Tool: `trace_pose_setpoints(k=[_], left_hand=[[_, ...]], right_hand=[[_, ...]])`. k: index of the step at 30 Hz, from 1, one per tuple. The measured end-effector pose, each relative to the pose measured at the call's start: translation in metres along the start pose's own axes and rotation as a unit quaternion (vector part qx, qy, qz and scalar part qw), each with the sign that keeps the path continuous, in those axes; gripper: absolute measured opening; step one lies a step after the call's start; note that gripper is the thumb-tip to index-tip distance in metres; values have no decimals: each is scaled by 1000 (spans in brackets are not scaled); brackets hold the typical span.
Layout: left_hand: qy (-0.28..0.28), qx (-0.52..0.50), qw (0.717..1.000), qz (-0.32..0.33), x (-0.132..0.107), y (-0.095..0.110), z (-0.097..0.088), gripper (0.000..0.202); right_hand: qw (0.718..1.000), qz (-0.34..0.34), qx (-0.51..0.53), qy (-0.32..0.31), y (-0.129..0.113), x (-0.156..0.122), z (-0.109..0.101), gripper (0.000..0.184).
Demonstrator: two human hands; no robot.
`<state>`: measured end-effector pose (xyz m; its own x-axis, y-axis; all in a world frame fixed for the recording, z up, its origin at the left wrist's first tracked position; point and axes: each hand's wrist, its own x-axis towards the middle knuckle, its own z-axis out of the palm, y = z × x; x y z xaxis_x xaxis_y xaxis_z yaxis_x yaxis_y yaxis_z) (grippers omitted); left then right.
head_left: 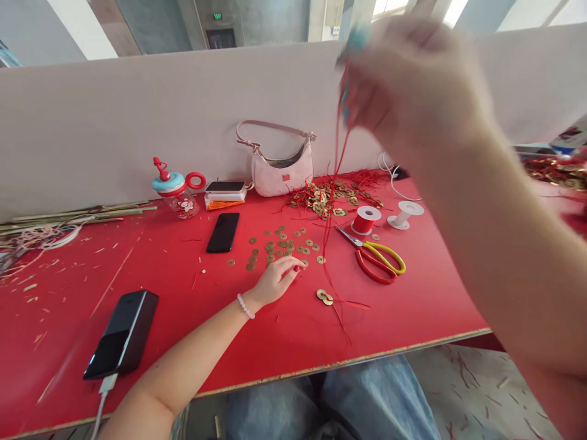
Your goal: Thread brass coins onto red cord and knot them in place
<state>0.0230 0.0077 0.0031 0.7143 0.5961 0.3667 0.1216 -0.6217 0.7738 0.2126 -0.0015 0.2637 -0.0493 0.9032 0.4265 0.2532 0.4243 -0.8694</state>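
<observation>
My left hand rests on the red table among several scattered brass coins, fingers curled and pinching at a coin. My right hand is raised high and close to the camera, blurred, fingers closed on a red cord that hangs down to the table. The cord ends near two coins tied together in front of the left hand.
Yellow-and-red scissors, a red cord spool and an empty white spool lie to the right. A coin-and-cord pile, white handbag, bottle, phones and a power bank stand around. A partition wall backs the table.
</observation>
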Motion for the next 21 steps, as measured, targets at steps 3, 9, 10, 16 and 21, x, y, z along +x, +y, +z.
trace_pose_setpoints(k=[3, 9, 10, 16, 21], left_hand=[[66, -36, 996, -39, 1, -4, 0, 28], [154, -116, 976, -106, 4, -11, 2, 30], [151, -116, 975, -110, 4, -12, 2, 30], [135, -11, 981, -137, 4, -12, 2, 25], [129, 44, 985, -108, 4, -8, 2, 13]], right_hand=[[997, 48, 41, -33, 42, -19, 10, 21], [978, 177, 49, -102, 150, -60, 42, 22], [975, 183, 39, -120, 161, -64, 48, 22], [985, 144, -4, -94, 193, -86, 74, 21], [983, 168, 23, -72, 202, -96, 80, 22]])
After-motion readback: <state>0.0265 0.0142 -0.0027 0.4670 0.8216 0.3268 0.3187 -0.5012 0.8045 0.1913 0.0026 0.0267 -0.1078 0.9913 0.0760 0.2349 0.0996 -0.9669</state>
